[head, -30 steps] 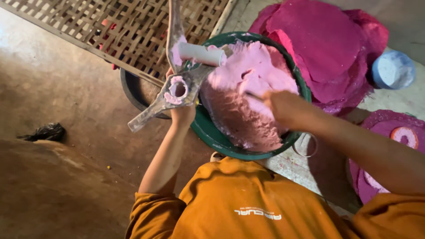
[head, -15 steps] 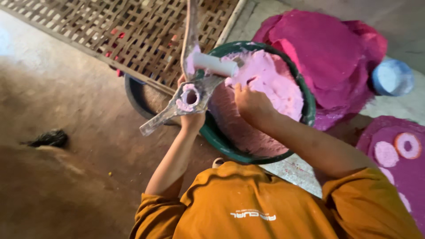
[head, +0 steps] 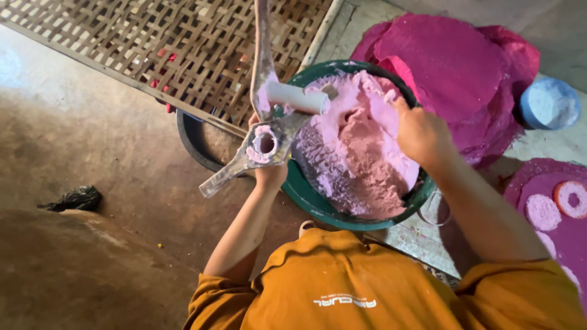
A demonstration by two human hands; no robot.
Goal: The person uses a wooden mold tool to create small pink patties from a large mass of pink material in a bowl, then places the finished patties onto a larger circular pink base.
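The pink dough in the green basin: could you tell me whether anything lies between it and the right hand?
Nothing visible does. The right hand rests directly on the pink dough at the far side of the green basin; the metal press in the left hand sits off to its near-left rim.

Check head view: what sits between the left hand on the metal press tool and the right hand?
In the head view, the mound of pink dough in the green round basin fills the stretch between left hand and right hand.
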